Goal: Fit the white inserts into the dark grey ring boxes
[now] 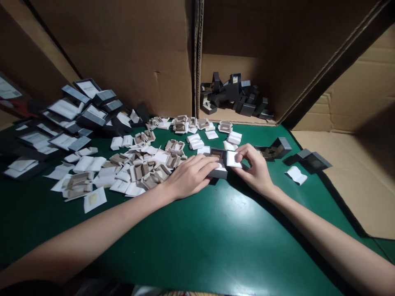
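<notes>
A small dark grey box [219, 163] lies open on the green table [197, 238] in the middle of the view. My left hand [191, 176] rests on its left side with the fingers stretched over the box, holding it down. My right hand [254, 166] is at the box's right side, fingers pinched on a small white insert pad [233, 159] at the box's edge. A tan lining shows inside the box.
A heap of white and tan inserts [142, 164] spreads left of my hands. Flat dark box parts [77, 111] are stacked at the far left. Finished dark boxes [234, 96] sit in a cardboard carton behind. Two open boxes [276, 148] and a white pad [296, 174] lie right.
</notes>
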`<act>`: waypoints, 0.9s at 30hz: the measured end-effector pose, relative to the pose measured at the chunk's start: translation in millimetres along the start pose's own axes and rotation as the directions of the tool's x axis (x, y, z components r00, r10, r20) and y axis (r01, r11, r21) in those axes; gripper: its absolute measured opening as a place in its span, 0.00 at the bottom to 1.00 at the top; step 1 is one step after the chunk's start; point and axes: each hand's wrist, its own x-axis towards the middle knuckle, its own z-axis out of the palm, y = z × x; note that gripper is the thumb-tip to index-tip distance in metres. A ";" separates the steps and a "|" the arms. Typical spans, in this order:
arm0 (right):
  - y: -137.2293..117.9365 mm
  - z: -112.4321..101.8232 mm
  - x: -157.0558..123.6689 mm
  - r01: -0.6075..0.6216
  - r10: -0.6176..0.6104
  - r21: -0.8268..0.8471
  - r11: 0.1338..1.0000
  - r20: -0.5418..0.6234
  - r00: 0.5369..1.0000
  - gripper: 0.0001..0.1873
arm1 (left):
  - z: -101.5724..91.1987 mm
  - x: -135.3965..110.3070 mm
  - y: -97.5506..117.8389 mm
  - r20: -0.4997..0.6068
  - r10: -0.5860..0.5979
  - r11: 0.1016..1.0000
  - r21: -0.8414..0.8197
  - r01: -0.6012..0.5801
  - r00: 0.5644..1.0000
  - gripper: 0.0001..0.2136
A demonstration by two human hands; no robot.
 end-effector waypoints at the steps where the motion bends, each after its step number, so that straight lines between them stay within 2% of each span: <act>1: -0.6 -0.4 0.7 0.006 -0.006 -0.011 1.000 0.010 1.000 0.08 | 0.1 0.0 0.1 -0.004 -0.002 1.000 0.001 0.002 1.000 0.17; 7: -2.6 0.3 -0.3 0.019 -0.016 -0.062 0.998 0.058 0.998 0.04 | -1.9 0.5 1.7 -0.041 -0.019 1.000 0.015 0.020 0.999 0.17; 11: -1.1 1.8 -3.0 0.019 -0.020 -0.021 1.000 -0.020 1.000 0.13 | -2.8 -0.3 1.3 -0.032 -0.010 0.999 0.033 0.011 0.999 0.15; 14: -2.0 0.8 -3.5 0.031 -0.032 -0.028 0.999 -0.036 0.999 0.17 | -2.9 -1.0 0.6 -0.025 0.033 0.998 0.051 -0.032 0.999 0.16; 19: -4.2 -0.9 -4.2 0.117 -0.119 -0.040 0.992 -0.062 0.991 0.10 | -3.7 -0.6 1.1 -0.028 0.098 0.993 0.063 -0.096 0.995 0.17; 23: -1.8 0.8 -7.4 0.029 -0.030 -0.010 1.000 -0.145 0.989 0.06 | -4.0 -0.5 1.7 -0.024 0.107 0.992 0.066 -0.105 0.994 0.17; 27: -2.6 1.9 -6.9 0.022 -0.024 -0.024 0.999 -0.089 0.996 0.02 | -3.9 -0.7 1.8 -0.013 0.106 0.992 0.076 -0.105 0.994 0.17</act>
